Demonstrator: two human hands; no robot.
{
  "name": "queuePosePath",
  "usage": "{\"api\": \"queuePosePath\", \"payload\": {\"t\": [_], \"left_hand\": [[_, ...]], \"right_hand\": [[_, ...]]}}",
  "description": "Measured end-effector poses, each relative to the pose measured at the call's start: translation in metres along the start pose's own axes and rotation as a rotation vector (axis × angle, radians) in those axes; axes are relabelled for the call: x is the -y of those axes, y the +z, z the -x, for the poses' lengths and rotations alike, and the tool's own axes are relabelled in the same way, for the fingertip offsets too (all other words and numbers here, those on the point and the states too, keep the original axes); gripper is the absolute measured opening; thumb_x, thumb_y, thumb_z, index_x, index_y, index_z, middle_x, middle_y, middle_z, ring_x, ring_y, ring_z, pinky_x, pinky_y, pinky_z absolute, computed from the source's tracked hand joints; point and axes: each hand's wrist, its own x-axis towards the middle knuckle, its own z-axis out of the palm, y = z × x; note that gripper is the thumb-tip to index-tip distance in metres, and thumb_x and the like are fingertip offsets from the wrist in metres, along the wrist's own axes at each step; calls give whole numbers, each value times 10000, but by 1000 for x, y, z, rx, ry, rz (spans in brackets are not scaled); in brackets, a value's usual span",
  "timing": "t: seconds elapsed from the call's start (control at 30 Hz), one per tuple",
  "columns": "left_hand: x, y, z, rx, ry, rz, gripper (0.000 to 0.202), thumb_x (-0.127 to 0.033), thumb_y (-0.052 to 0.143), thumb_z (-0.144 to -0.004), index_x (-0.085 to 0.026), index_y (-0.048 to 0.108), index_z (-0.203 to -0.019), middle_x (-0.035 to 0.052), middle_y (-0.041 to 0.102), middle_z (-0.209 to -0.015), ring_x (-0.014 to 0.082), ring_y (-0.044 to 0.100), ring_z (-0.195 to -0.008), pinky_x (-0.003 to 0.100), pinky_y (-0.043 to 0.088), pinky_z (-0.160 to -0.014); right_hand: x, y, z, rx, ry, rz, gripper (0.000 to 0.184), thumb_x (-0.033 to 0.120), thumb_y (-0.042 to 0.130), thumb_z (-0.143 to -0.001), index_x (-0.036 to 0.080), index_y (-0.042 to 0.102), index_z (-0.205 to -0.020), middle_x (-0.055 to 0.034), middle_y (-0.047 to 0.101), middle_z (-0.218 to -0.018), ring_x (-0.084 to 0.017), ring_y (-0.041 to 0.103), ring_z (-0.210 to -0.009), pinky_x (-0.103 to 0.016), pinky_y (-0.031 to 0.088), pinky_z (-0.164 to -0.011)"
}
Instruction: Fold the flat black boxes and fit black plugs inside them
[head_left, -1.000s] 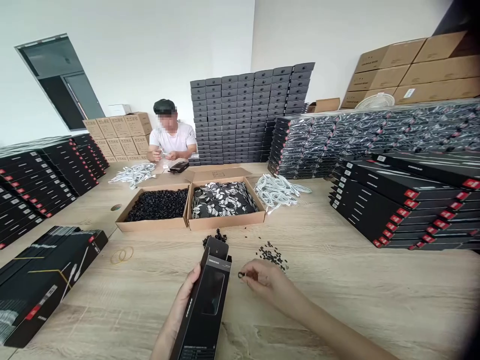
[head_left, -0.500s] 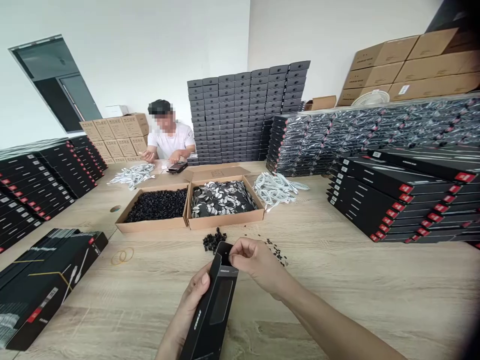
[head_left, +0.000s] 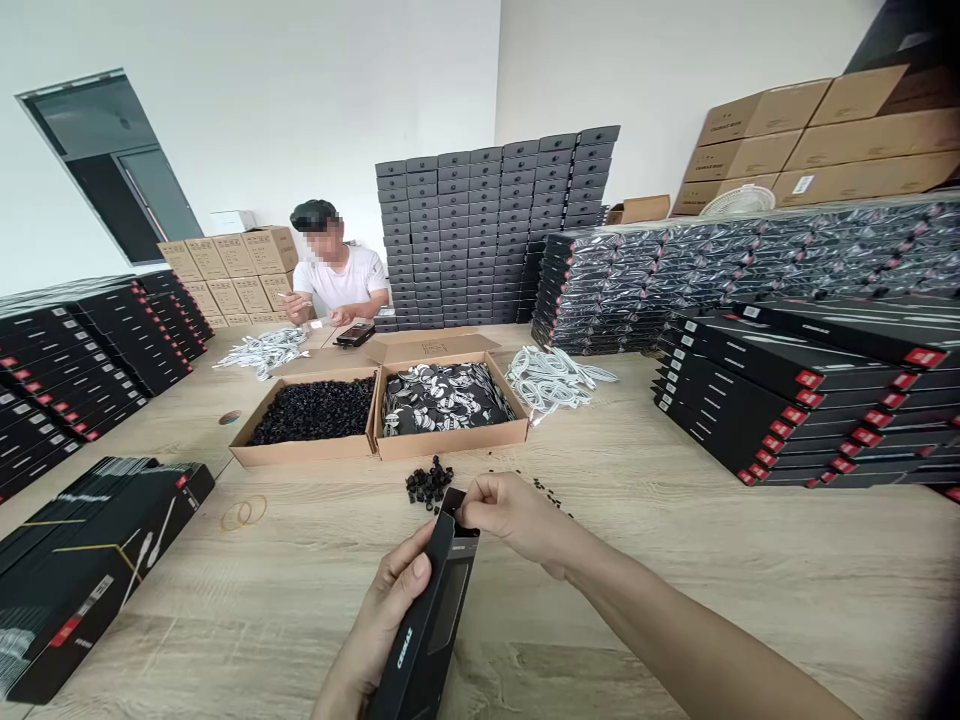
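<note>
My left hand (head_left: 394,590) is wrapped around a tall black packaging box (head_left: 431,625) with a window in its front and white lettering. The box leans toward me, its top end open with a flap standing up. At that opening, my right hand (head_left: 502,510) has its fingers closed, the tips reaching just inside the rim. Whatever the right fingers pinch is hidden by the hand and the box. Just beyond the box lies a small heap of black plastic pieces (head_left: 430,484). Tiny black bits (head_left: 551,492) are scattered behind my right hand.
Two cardboard trays hold small black parts (head_left: 315,410) and black-and-white pieces (head_left: 450,398). White cables (head_left: 555,378) lie to their right. Stacks of black boxes (head_left: 787,390) stand right and left. Rubber bands (head_left: 244,513) lie left. A co-worker (head_left: 337,275) sits across the table.
The box has turned slightly in my left hand, and that hand has shifted a little to the right. My right hand stays at the opening. Across the table, the co-worker's hands have moved.
</note>
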Motion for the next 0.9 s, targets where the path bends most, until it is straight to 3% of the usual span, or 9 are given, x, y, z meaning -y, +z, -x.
{"api": "queuePosePath", "payload": {"t": [0.13,0.43,0.63,0.77,0.83,0.9], "left_hand": [[0,3,3,-59,38,-56,429,-423,792,-683,-243,751,-1070,62,634,-1341,328,437,-1353,416,310,-1139],[2,-4,2,-58,15,-13,489,-493,763,-681,-239,741,-1098,84,682,-1265,361,394,-1373,485,275,-1150],[-1,1,3,-77,74,-42,439,-468,806,-646,-248,770,-1024,61,692,-1254,334,452,-1334,400,320,-1124],[-2,2,1,-16,-10,138,420,-504,736,-721,-210,766,-1019,71,745,-1134,291,613,-1153,346,412,-1032],[-1,-1,1,26,-116,218,452,-540,646,-789,-160,765,-1004,97,759,-1078,256,691,-958,330,481,-923],[2,-4,1,68,-211,282,517,-569,601,-809,-115,763,-996,119,773,-996,216,705,-783,294,522,-771]], "right_hand": [[-4,2,-1,-44,-14,46,42,203,619,-649,176,595,-626,41,558,-589,-120,460,-594,-232,303,-553],[-4,0,-5,40,-50,30,127,267,645,-695,170,590,-633,55,519,-563,-100,431,-549,-221,296,-522],[-6,5,-5,5,-157,94,87,238,652,-713,173,605,-678,34,573,-628,-119,473,-593,-230,334,-545],[1,0,-4,80,-240,115,151,325,650,-790,176,661,-767,5,640,-724,-152,558,-686,-250,400,-606],[5,-5,-4,125,-308,154,155,336,650,-815,192,703,-836,-12,678,-802,-178,601,-764,-281,440,-681],[8,-9,-6,82,-377,192,110,306,673,-806,209,718,-833,-23,685,-851,-192,608,-804,-310,456,-736]]}}
